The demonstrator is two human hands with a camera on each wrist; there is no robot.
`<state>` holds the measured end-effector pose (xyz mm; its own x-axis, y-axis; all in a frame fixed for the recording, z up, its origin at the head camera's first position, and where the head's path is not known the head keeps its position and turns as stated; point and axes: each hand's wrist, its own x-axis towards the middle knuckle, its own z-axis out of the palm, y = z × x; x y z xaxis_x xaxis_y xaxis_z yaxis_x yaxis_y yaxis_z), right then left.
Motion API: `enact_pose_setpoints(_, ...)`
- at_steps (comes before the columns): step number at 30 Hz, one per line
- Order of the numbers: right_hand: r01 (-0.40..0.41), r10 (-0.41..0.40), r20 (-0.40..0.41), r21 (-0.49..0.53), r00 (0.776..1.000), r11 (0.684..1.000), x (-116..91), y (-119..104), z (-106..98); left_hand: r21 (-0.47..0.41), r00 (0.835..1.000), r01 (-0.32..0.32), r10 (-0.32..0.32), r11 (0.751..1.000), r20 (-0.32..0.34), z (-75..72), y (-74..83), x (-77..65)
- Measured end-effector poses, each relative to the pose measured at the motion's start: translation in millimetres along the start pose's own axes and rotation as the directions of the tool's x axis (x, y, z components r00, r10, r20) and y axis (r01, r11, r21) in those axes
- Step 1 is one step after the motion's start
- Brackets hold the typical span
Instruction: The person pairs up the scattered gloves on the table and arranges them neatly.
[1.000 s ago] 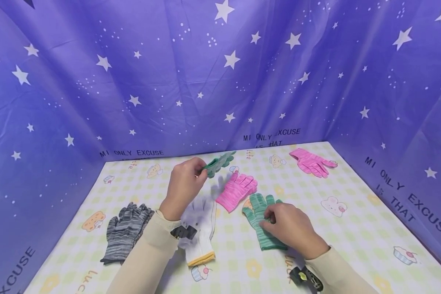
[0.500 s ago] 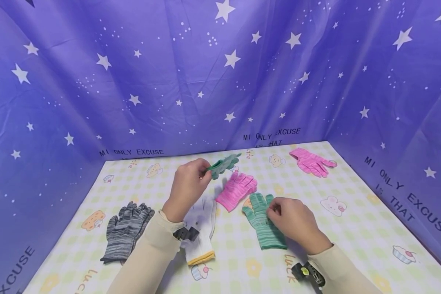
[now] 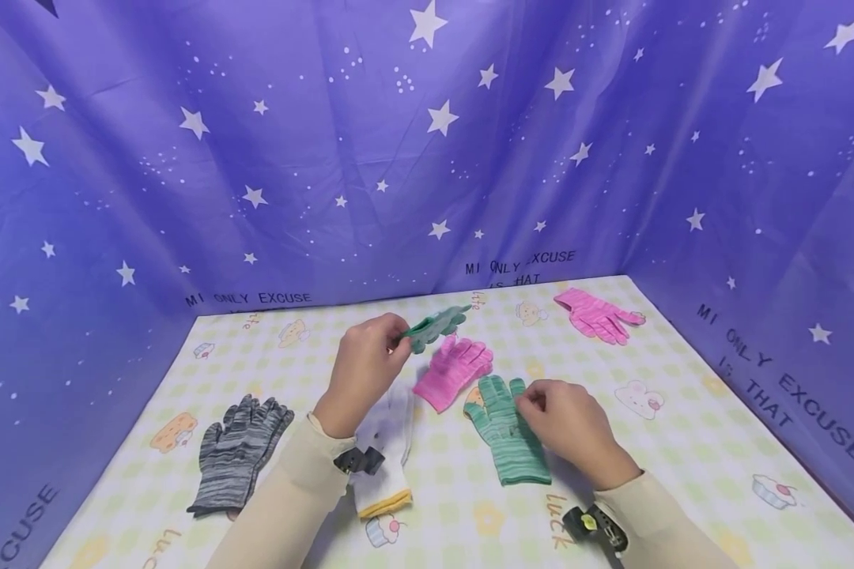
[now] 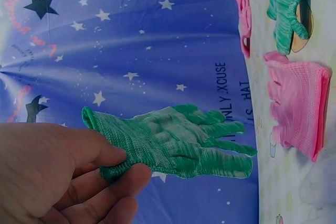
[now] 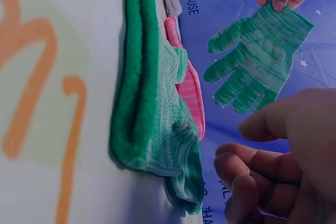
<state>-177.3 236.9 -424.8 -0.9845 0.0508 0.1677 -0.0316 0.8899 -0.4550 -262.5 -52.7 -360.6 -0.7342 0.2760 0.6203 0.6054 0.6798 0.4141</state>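
Observation:
My left hand (image 3: 367,367) pinches a green knit glove (image 4: 173,142) by its cuff between thumb and fingers. The glove hangs in the air, its fingers pointing away to the right. A second green glove (image 3: 514,442) lies on the table, palm area up and cuff toward me. Over its right side hovers my right hand (image 3: 572,423), with loosely curled fingers and nothing between them. In the right wrist view, the thumb and fingers (image 5: 231,163) stand apart, beside the lying glove. Between the hands, farther back, lies a pink glove (image 3: 454,371).
A grey-black striped glove pair (image 3: 238,454) lies at left. White gloves with a yellow cuff edge (image 3: 391,466) lie partly under my left forearm. Another pink glove (image 3: 598,314) is at back right. The checked tablecloth (image 3: 683,474) meets a purple star curtain (image 3: 370,142).
My left hand has moved slightly right with the green glove. My right hand has shifted a little right, off the middle of the lying green glove. The head view has tilted slightly.

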Motion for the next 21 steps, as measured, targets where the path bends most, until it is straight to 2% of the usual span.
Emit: enact_pose_setpoints(21, -0.024, 0.024, 0.002, 0.023, 1.000, 0.999, -1.2, -5.0, -2.4, 0.024, 0.998, -0.061, 0.061, 0.998, 0.011, 4.2, 10.8, -7.9)
